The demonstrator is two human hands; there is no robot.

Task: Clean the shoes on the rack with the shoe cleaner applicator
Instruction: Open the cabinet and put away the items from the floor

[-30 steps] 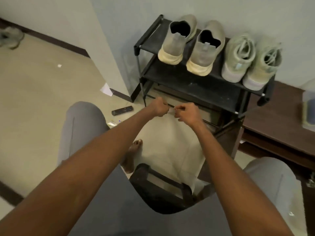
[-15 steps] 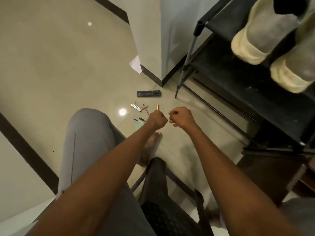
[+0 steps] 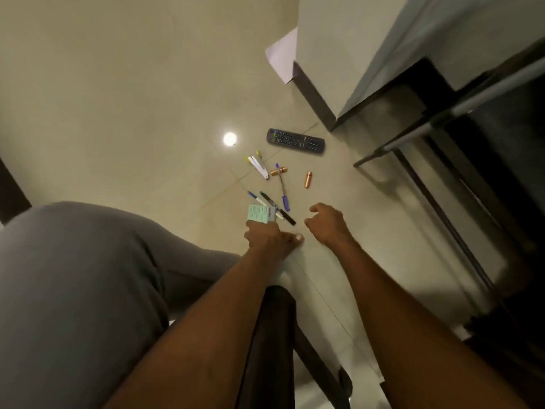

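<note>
Box point(image 3: 259, 214), print unreadable, in left hand point(image 3: 267, 239)

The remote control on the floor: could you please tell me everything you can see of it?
The remote control is a long, dark, flat bar, plastic by its look, lying face up on the pale tiled floor. Rows of small buttons cover its face, with a few coloured ones at its left end. It lies nearly level across the view, beyond the scattered pens. Nothing touches it, and neither hand is near it.
</note>
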